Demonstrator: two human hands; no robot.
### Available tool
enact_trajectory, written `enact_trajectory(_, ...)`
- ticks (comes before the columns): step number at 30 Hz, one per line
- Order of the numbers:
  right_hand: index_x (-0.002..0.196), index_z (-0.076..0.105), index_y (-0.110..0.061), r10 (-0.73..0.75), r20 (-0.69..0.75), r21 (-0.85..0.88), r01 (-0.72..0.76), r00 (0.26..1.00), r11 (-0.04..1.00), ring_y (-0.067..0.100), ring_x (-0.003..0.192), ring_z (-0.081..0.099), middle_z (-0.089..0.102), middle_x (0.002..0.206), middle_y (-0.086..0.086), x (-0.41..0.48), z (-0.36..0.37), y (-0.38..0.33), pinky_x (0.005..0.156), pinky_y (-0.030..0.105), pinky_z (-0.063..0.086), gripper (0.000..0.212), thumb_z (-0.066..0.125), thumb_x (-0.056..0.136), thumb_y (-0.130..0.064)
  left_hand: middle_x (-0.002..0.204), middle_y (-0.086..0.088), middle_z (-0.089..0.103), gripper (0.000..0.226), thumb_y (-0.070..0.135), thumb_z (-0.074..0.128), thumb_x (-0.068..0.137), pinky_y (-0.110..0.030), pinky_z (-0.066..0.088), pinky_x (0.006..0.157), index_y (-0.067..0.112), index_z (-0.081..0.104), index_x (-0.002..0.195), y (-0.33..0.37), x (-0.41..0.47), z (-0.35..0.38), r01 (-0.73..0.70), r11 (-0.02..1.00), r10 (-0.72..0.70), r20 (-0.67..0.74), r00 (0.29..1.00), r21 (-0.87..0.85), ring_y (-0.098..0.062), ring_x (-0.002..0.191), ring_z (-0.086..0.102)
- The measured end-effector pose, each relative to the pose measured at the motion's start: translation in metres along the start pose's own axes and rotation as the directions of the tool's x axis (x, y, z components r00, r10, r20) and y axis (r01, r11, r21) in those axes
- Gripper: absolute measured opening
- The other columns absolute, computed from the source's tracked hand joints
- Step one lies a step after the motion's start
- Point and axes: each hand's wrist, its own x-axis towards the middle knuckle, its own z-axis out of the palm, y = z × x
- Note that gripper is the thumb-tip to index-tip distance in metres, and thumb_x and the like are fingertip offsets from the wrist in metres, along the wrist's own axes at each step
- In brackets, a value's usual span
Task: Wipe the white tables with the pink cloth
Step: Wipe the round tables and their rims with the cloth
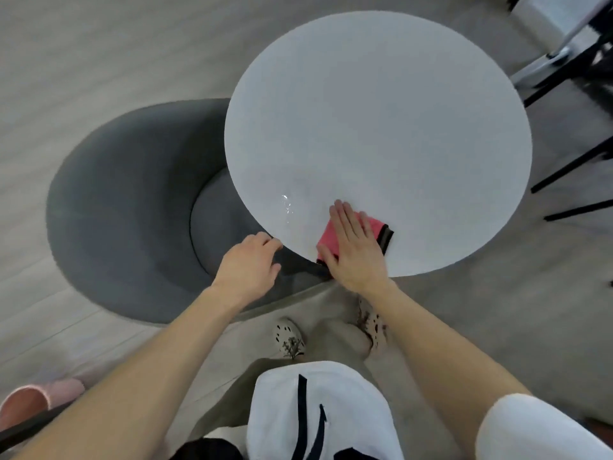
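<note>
Pressing down flat, the right hand (353, 250) lies on a folded pink cloth with a dark strip along one side (372, 225). Its fingers are straight and close together, not curled round anything. The cloth sits on the big round white table (381, 127), right at the edge nearest the person, and most of it is hidden under the hand. Only the pink corners and the dark strip peek out.

The left hand (248, 263) is at the rim of the same table, a little to the left of the cloth. Its fingers are bent and the tips reach the rim, but I cannot tell if it is holding the edge or only touching it.

A small shiny wet streak (287, 207) shows on the table top, between the two hands and a bit farther in.

A round dark grey soft chair (126, 210) stands to the left, partly under the table. Thin black chair legs (570, 167) stand off to the right. Below the table are two spotted pale shoes (288, 336) on the grey floor. A fluffy pink slipper (30, 401) lies in the bottom left corner, well apart from the table.
</note>
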Motion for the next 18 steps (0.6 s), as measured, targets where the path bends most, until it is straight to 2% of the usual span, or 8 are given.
enact_trajectory(2,0.173,0.006,-0.005,0.185,-0.001,-0.027,-0.185,0.983,0.982,0.026,0.169,-0.009,-0.002,0.182,0.013,-0.022,-0.015,0.054,0.136,0.055,0.007,0.085,0.028,0.114,-0.062,0.144,0.002,0.058,0.043,0.032,0.06,0.104,-0.044,0.056,0.098,0.021,0.058,0.145,0.01,0.003,0.004,-0.054,0.999,0.054,-0.017,0.998,0.001,-0.023,0.129,0.055)
enact_trajectory(5,0.173,0.003,-0.007,0.498,-0.007,-0.034,-0.498,0.867,0.867,0.027,0.168,-0.011,-0.005,0.182,0.014,-0.032,-0.034,0.111,0.135,0.058,0.006,0.091,0.017,0.109,-0.071,0.14,-0.001,0.058,0.042,0.031,0.061,0.102,-0.043,0.053,0.098,0.02,0.058,0.142,0.019,0.001,0.02,-0.174,0.982,0.176,-0.013,0.984,0.079,-0.026,0.125,0.056)
enact_trajectory(7,0.173,0.005,-0.006,0.642,-0.034,0.021,-0.642,0.766,0.766,0.028,0.169,-0.008,-0.003,0.182,0.016,-0.014,-0.034,0.092,0.135,0.058,0.004,0.094,0.015,0.107,-0.073,0.138,-0.001,0.06,0.043,0.028,0.067,0.098,-0.042,0.052,0.097,0.019,0.061,0.139,0.021,-0.001,0.028,-0.206,0.976,0.208,-0.032,0.977,0.072,-0.027,0.122,0.058)
enact_trajectory(8,0.173,0.007,-0.005,0.659,-0.058,0.041,-0.657,0.75,0.752,0.028,0.169,-0.006,-0.001,0.181,0.017,-0.003,-0.031,0.07,0.135,0.057,0.004,0.094,0.016,0.107,-0.072,0.136,-0.002,0.061,0.043,0.026,0.07,0.095,-0.043,0.053,0.095,0.018,0.063,0.136,0.02,-0.002,0.031,-0.199,0.979,0.201,-0.067,0.977,0.045,-0.028,0.119,0.06)
enact_trajectory(10,0.172,0.015,-0.003,0.514,-0.1,0.054,-0.511,0.852,0.858,0.03,0.169,0.0,0.008,0.181,0.018,0.021,-0.019,0.018,0.135,0.056,0.005,0.088,0.024,0.111,-0.066,0.131,-0.005,0.064,0.042,0.021,0.075,0.091,-0.046,0.056,0.09,0.014,0.066,0.131,0.019,-0.002,0.035,-0.158,0.987,0.159,-0.13,0.979,0.018,-0.031,0.115,0.063)
enact_trajectory(12,0.171,0.022,-0.003,0.241,-0.098,0.049,-0.237,0.966,0.97,0.03,0.169,0.006,0.014,0.18,0.017,0.037,-0.004,-0.023,0.136,0.054,0.006,0.084,0.033,0.111,-0.061,0.125,-0.008,0.066,0.042,0.017,0.076,0.088,-0.049,0.057,0.087,0.011,0.067,0.129,0.018,-0.002,0.039,-0.103,0.994,0.108,-0.174,0.979,0.039,-0.034,0.11,0.064)
enact_trajectory(15,0.172,0.021,-0.007,0.0,-0.056,0.028,0.002,0.998,1.0,0.027,0.169,0.005,0.011,0.182,0.013,0.038,0.007,-0.037,0.136,0.053,0.007,0.083,0.034,0.111,-0.062,0.116,-0.011,0.066,0.04,0.014,0.072,0.09,-0.049,0.055,0.081,0.007,0.067,0.129,0.023,-0.003,0.044,-0.007,0.998,0.024,-0.28,0.96,0.06,-0.035,0.101,0.063)
enact_trajectory(18,0.171,0.03,-0.016,-0.194,-0.056,0.045,0.197,0.979,0.979,0.023,0.169,0.009,0.017,0.181,0.006,0.015,-0.003,0.005,0.135,0.053,0.012,0.08,0.045,0.109,-0.063,0.114,-0.01,0.064,0.035,0.016,0.069,0.094,-0.048,0.055,0.08,0.008,0.066,0.128,0.04,-0.001,0.046,0.088,0.996,-0.076,-0.339,0.938,0.021,-0.032,0.099,0.061)
